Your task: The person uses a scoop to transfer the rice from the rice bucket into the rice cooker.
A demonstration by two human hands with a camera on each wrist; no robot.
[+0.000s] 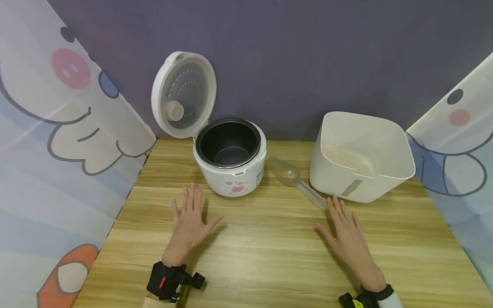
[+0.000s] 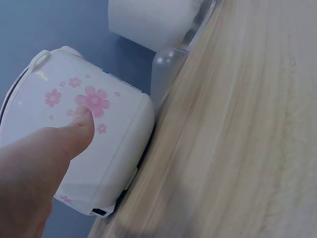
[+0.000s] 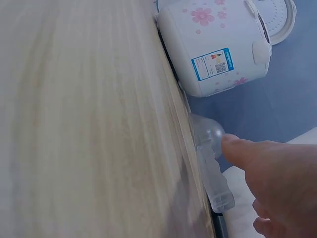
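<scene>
The left hand (image 1: 190,224) is spreading its fingers and thumb wide, palm down, in front of the rice cooker (image 1: 235,182), while the right hand (image 1: 348,239) is holding its fingers straight and closer together, thumb apart, near the handle end of a scoop (image 1: 289,173); neither is gripping anything, though whether the right fingertips are touching the handle I cannot tell. The cooker is standing on the left of the desk (image 1: 265,239), toward the back, its lid (image 1: 192,94) tilting up and away, probably so that the dark inner pot (image 1: 231,145) is facing upward uncovered. The scoop is lying between the cooker and an open container (image 1: 369,188), bowl toward the cooker and handle slanting toward the right hand, a placement that is likely keeping it within easy reach of both vessels. The container is standing on the right, its open top showing pale grains (image 1: 346,158), apparently rice, banking along one side. As for materials, the cooker's round white shell is looking smooth and glossy, carrying pink flowers (image 3: 202,17) and a blue-edged label (image 3: 213,64); the lid's underside is showing rows of small dots. The scoop is appearing to be clear, thin plastic, the container matte, round-cornered plastic with a narrow greyish strip (image 1: 351,188), and the desk is showing streaky, yellowish wood grain.
</scene>
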